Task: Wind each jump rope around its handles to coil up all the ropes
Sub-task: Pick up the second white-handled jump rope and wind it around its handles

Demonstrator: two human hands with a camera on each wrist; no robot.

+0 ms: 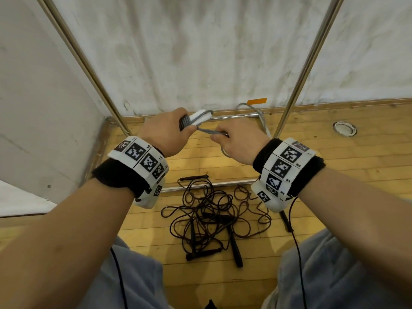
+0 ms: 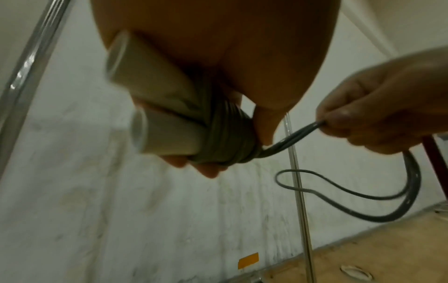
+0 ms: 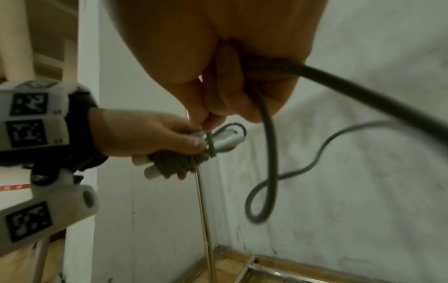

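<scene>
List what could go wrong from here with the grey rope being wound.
1. The right hand only pinches the grey rope; if it slips, the wraps around the white handles in the left hand may loosen.
2. The free tail hangs in a twisted loop and could kink or knot while being wound.
3. The dark ropes on the floor lie tangled together, so separating them may be slow.

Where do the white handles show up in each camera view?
Head: the white handles sit upper centre, gripped by the left hand.
Left wrist: handles left of centre, just under the palm.
Right wrist: handles centre left, held by the left hand.
Shared landmark: the grey rope wound round them, running to the right hand.
</scene>
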